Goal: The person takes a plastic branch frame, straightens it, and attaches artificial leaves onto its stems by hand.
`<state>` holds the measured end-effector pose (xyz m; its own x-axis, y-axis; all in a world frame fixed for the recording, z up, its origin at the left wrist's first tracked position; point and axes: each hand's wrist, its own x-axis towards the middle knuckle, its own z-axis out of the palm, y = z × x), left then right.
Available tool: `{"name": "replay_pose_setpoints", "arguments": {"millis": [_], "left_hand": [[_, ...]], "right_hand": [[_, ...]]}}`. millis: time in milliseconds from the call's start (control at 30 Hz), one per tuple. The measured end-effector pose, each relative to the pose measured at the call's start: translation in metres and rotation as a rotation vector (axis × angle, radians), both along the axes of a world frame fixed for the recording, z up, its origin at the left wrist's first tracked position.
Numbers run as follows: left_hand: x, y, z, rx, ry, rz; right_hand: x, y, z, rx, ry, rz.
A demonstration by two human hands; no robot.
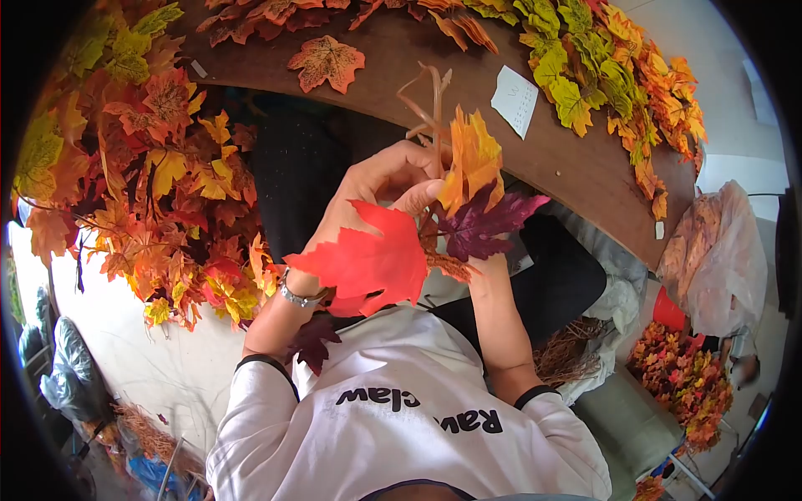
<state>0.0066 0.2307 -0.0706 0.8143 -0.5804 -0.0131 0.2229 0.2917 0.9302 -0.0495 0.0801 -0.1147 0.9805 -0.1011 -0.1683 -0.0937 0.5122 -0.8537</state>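
Note:
My left hand (386, 177), with a metal-banded watch (299, 292) on its wrist, is closed in a pinch around the brown stem (436, 113) of an artificial maple leaf spray. The bare forked end of the stem sticks up past my fingers. On the spray are a large red leaf (376, 257), an orange-yellow leaf (472, 159) and a dark purple leaf (486, 224). My right hand (491, 265) is behind the purple leaf, with its fingers hidden. Another dark maroon leaf (314, 342) hangs below my left wrist.
The brown table (384, 71) curves ahead, bearing a loose orange leaf (327, 64), a paper slip (514, 101) and piled green-orange leaves (576, 67). Bunched autumn foliage (167, 192) hangs at left. At right are a plastic bag (718, 259) and a leaf heap (681, 371).

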Motion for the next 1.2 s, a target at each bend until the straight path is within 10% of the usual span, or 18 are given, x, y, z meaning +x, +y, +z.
{"name": "replay_pose_setpoints", "arguments": {"millis": [100, 167, 300, 867, 1200], "left_hand": [[0.007, 0.003, -0.006, 0.222, -0.501, 0.137], [0.006, -0.002, -0.006, 0.08, -0.511, 0.164], [0.001, 0.0, -0.008, -0.118, 0.056, 0.103], [-0.003, 0.02, -0.005, 0.402, -0.333, 0.073], [0.001, 0.061, -0.001, 0.132, 0.01, -0.148]], "right_hand": [[-0.005, 0.003, 0.001, 0.567, 0.048, 0.0], [-0.004, 0.007, 0.002, 0.182, 0.003, 0.005], [0.0, 0.005, -0.004, 0.121, -0.041, 0.092], [0.008, -0.037, 0.03, 0.967, -0.411, 0.095], [-0.042, -0.09, 0.015, 0.789, -0.334, -0.107]]}}
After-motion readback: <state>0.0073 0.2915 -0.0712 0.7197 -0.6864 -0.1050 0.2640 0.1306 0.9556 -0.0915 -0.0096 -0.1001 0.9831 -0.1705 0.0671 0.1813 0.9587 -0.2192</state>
